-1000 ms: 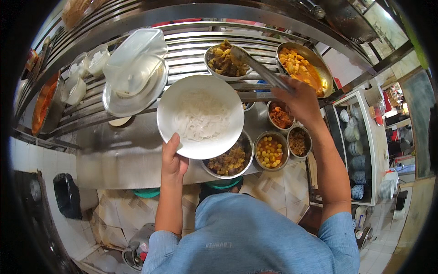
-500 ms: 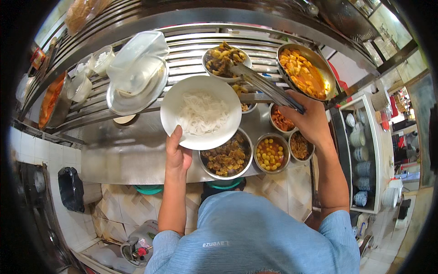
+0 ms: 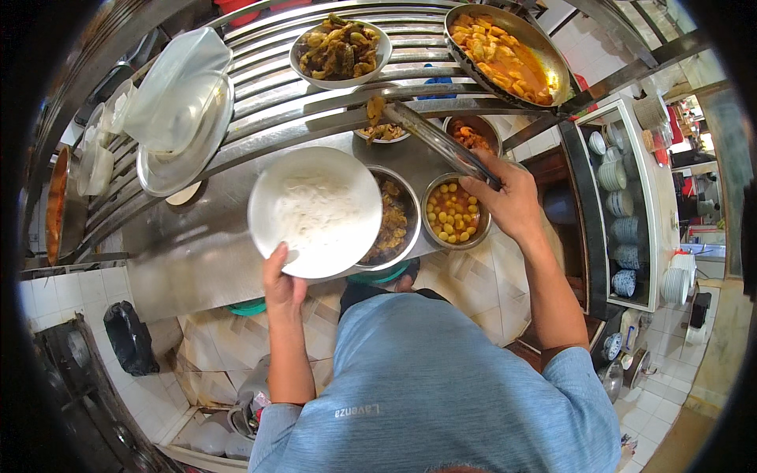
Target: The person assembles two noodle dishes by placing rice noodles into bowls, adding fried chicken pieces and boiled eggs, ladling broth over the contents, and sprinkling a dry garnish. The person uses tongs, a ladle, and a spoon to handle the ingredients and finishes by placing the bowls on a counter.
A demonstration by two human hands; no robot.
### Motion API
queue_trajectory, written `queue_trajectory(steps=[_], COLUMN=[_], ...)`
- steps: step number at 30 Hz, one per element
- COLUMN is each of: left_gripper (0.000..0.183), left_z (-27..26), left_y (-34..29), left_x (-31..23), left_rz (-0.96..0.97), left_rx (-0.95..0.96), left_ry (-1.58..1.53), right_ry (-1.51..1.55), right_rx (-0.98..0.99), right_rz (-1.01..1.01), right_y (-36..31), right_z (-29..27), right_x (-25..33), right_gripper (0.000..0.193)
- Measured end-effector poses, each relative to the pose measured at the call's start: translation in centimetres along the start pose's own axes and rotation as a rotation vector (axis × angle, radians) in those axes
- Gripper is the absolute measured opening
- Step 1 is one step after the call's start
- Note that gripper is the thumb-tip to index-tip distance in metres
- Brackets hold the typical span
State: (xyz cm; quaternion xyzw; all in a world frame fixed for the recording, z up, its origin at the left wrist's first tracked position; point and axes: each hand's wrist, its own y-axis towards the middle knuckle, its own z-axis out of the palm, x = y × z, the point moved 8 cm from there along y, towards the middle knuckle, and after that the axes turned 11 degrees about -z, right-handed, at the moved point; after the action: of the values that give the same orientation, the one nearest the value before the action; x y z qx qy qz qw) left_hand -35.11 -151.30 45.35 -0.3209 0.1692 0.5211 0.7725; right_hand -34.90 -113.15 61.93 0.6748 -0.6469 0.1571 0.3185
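My left hand (image 3: 284, 284) grips the near rim of a white bowl (image 3: 266, 236) holding white noodles (image 3: 319, 203). The bowl is above the steel counter and overlaps a metal bowl of brown stewed pieces (image 3: 394, 217). In my right hand (image 3: 505, 193) is a pair of metal tongs (image 3: 445, 143), pointing up and left. A small yellow-brown food piece (image 3: 375, 108) shows at their tips. Beyond the tips, a white bowl of browned food pieces (image 3: 339, 51) stands on the slatted rack. Just left of my right hand sits a metal bowl of yellow round pieces in sauce (image 3: 453, 211).
A pan of orange saucy food (image 3: 505, 57) rests on the rack (image 3: 260, 98). Clear plastic containers on a metal lid (image 3: 180, 102) stand at the left. A bowl of red food (image 3: 473, 132) is behind my right hand. A dish cabinet (image 3: 619, 205) is at right.
The tongs have come away from the white bowl on the rack, with a food piece at their tips. The noodle bowl has shifted left. My view has also shifted.
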Motion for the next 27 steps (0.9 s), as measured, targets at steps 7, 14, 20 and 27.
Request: queue_trajectory(steps=[7,14,20,27], left_gripper=[0.072,0.074,0.073,0.075], left_z=[0.8,4.6,3.9,1.1], left_y=[8.0,9.5,8.7,5.8], left_x=[5.5,3.7,3.9,4.3], left_rz=[-0.115,-0.094,-0.114,-0.075], left_rx=[-0.002,0.113,0.138,0.174], left_ry=[-0.016,0.048,0.018,0.011], right_ry=[0.023,0.001,0.074,0.466], right_rx=[-0.009,-0.005,0.085,0.338], right_rz=[0.011,-0.087,-0.092,0.115], right_y=[1.3,2.4,-0.2,-1.7], right_z=[1.0,1.9,1.3,4.8], right_x=[1.5,3.2,3.9,3.3], right_gripper=[0.057,0.06,0.061,0.057])
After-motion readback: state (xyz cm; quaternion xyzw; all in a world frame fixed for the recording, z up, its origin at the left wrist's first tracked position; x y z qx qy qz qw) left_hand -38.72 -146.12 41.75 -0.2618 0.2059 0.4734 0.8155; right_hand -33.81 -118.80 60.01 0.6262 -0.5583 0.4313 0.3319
